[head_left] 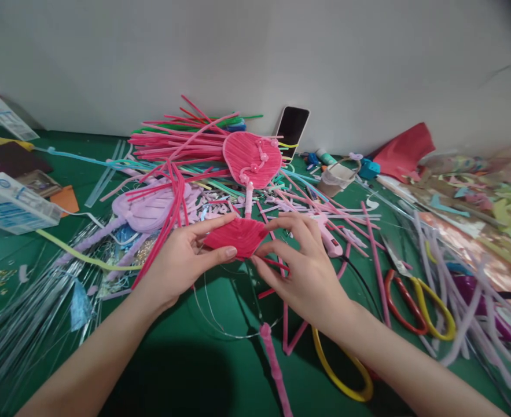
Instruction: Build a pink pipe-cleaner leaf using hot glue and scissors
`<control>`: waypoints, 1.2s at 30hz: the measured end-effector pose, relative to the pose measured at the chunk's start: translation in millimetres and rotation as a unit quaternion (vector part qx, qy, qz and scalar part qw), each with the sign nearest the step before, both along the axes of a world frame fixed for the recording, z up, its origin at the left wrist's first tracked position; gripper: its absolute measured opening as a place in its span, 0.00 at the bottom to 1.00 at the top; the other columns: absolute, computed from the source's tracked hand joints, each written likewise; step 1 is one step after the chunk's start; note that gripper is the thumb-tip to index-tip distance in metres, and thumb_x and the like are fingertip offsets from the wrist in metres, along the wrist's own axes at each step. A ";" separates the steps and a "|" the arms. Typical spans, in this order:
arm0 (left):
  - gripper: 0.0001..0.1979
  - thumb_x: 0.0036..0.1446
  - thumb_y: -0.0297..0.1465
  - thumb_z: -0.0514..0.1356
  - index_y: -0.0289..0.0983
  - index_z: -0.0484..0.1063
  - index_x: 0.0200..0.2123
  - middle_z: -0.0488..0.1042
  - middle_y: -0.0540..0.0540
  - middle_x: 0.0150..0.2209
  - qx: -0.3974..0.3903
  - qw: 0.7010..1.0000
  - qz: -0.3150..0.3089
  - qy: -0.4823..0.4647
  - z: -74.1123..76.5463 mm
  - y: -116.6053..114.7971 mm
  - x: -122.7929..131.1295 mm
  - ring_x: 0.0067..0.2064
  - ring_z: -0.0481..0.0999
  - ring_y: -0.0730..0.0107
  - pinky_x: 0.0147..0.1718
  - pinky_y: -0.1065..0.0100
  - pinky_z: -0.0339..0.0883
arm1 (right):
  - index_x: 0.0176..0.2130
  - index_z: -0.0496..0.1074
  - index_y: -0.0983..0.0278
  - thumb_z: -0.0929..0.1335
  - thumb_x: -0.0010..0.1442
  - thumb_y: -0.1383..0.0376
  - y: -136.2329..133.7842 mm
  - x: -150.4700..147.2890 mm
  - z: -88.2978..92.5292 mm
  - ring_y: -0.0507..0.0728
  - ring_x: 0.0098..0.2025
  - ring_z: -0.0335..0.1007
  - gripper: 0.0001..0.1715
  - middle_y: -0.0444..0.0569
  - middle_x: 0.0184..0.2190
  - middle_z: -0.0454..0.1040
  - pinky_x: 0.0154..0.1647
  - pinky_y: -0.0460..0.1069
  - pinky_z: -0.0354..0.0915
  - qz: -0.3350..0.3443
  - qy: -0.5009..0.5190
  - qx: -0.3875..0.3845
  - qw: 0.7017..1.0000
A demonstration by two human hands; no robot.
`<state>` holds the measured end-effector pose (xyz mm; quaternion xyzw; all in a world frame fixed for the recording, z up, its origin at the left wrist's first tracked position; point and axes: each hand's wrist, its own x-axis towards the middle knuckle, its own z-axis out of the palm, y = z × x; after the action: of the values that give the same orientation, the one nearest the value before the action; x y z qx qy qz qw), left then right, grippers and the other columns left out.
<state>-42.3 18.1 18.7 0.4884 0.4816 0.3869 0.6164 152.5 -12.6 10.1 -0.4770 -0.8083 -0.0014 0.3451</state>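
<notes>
A small red panel of pipe cleaners laid side by side is held up over the table's middle. My left hand is closed on its left side, thumb on the front edge. At its right edge, the bent fingers and thumb of my right hand pinch it. Just behind stands a pink fan of the same material, with pearly beads across its face and a wrapped handle. Below the panel lie a thin loop of wire and a pink wrapped stick.
Pink pipe cleaners are heaped behind, beside a phone leaning on the wall. A lilac fan and a drink carton sit left. On the right are scissors, a pink glue gun and paper scraps.
</notes>
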 end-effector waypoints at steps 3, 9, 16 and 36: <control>0.33 0.43 0.32 0.74 0.41 0.75 0.55 0.83 0.45 0.47 0.001 1.000 0.003 0.002 0.0 0.3 0.9 0.46 0.82 0.54 0.45 0.63 0.77 | 0.33 0.73 0.62 0.68 0.61 0.68 -1.3 0.1 -0.8 0.65 0.54 0.64 0.04 0.56 0.45 0.72 0.54 0.64 0.65 0.004 0.005 -0.003 1.000; 0.30 0.46 0.31 0.73 0.41 0.75 0.55 0.82 0.45 0.48 0.002 1.000 0.004 0.002 -2.2 0.4 1.6 0.46 0.82 0.56 0.46 0.63 0.76 | 0.39 0.73 0.60 0.68 0.62 0.69 -2.5 -2.9 -2.1 0.64 0.55 0.63 0.06 0.54 0.45 0.72 0.55 0.63 0.65 0.021 0.005 0.003 1.000; 0.32 0.45 0.31 0.73 0.40 0.75 0.55 0.83 0.45 0.46 -0.002 1.000 0.021 0.018 0.3 -0.1 4.0 0.45 0.83 0.55 0.45 0.62 0.77 | 0.41 0.74 0.61 0.68 0.63 0.66 -6.2 -8.3 -4.2 0.62 0.47 0.65 0.05 0.54 0.43 0.73 0.48 0.60 0.67 0.008 0.018 -0.004 1.000; 0.27 0.46 0.31 0.72 0.37 0.74 0.51 0.82 0.45 0.45 0.052 0.998 0.013 0.046 -0.8 -2.0 7.5 0.42 0.81 0.59 0.41 0.66 0.74 | 0.40 0.73 0.65 0.67 0.61 0.71 -8.2 -3.0 4.2 0.62 0.47 0.64 0.06 0.55 0.42 0.72 0.48 0.58 0.67 0.025 -0.016 -0.054 0.998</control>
<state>-34.8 16.2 17.8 0.5304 0.4953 0.3967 0.5621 149.4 -20.8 14.3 -0.4744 -0.8245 0.0436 0.3053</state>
